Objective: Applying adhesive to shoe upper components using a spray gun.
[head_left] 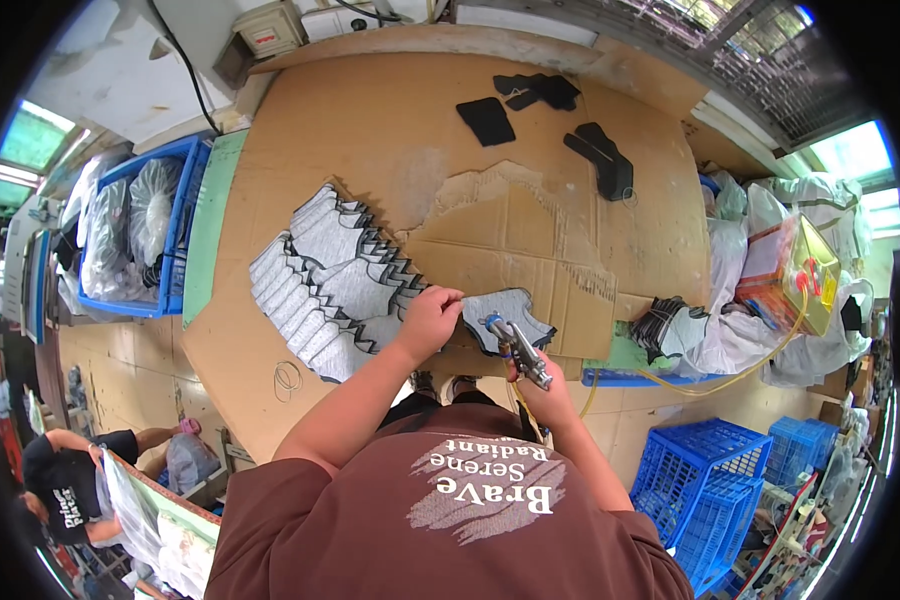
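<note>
My right hand (543,388) is wrapped around a metal spray gun (520,352) with a blue nozzle end. The gun is over a single grey fabric piece (510,307) with dark edging, which lies flat on the cardboard. At the left end of that piece, the curled fingers of my left hand (431,320) pinch its edge. Beside this hand, to the left, spreads a fanned pile of similar grey fabric pieces (315,285) in overlapping rows. Part of the single piece is hidden behind the gun.
Black cut pieces (600,160) lie at the far right of the cardboard-covered table (370,120). A yellow hose (715,388) runs along the right side near a stack of dark-edged pieces (670,325). Blue crates (695,470) stand lower right; another crate (175,235) is at left. Another person (70,480) is lower left.
</note>
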### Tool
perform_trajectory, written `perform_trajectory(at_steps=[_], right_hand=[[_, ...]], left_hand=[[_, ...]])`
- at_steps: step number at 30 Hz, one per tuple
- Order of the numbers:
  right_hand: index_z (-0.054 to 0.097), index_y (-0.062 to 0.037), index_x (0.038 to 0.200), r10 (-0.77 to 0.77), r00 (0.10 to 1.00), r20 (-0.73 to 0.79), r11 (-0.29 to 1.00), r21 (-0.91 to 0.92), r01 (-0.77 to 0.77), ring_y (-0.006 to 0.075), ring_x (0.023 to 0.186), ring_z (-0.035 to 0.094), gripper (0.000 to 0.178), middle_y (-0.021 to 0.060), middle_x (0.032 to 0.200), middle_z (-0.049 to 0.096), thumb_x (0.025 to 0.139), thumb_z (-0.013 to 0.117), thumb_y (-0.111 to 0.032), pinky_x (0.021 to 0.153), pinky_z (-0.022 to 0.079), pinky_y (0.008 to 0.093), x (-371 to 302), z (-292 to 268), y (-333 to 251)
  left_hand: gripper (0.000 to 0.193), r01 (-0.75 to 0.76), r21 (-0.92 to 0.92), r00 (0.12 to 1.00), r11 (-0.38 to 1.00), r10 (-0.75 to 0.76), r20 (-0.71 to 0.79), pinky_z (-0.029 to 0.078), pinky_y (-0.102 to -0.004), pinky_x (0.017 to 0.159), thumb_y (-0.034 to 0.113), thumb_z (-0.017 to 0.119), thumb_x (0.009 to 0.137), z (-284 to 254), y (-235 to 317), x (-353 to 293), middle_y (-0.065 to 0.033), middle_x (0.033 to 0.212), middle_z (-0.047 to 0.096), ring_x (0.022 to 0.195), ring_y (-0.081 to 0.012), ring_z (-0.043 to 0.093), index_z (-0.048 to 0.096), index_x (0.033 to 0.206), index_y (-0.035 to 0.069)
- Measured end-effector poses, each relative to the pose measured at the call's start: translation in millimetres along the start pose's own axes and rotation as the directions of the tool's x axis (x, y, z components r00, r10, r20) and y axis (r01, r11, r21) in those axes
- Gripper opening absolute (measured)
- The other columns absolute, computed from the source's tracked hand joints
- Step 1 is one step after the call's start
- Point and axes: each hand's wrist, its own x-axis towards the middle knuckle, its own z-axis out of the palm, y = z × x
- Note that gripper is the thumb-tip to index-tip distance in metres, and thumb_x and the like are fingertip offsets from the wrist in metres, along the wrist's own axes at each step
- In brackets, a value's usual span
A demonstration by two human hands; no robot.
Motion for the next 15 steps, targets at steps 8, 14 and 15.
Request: perform_trajectory(at_steps=[8,14,15], right_hand=[[0.054,-0.001,0.088,0.037,0.996,-0.086,0.998,0.045,-0.033,0.0115,0.071,0.051,0.018,0.0026,0.074,0.054,0.071,0.047,0.003,0.067,0.042,0.025,-2,-11,2],[0.055,-0.0011,0.098,0.069,0.982,-0.175,0.996,0.063,-0.059,0.0116,0.073,0.052,0.026,0.0027,0.079,0.056,0.073,0.048,0.003,0.07,0.043,0.0249,-6,-19,-1],[0.055,-0.0008,0.1,0.071,0.982,-0.175,0.997,0.034,-0.066,0.0124,0.076,0.053,0.029,0.0032,0.081,0.056,0.072,0.047,0.004,0.073,0.043,0.0256,-6,-21,-1]], left_hand=[[0.016,0.019,-0.015,0.999,1.0,-0.019,-0.041,0.047,-0.0283,0.063,0.009,0.061,0.076,3,2,1,-0.0119,0.081,0.061,0.069,-0.0191,0.059,0.062,0.088,-0.002],[0.013,0.005,-0.027,0.996,1.0,-0.007,-0.089,0.046,-0.0275,0.063,0.007,0.062,0.076,6,2,1,-0.0108,0.076,0.061,0.066,-0.0171,0.058,0.061,0.085,-0.002],[0.013,0.006,-0.025,0.995,1.0,-0.008,-0.094,0.046,-0.0275,0.063,0.007,0.062,0.076,7,1,1,-0.0108,0.076,0.061,0.066,-0.0171,0.058,0.061,0.085,-0.002]])
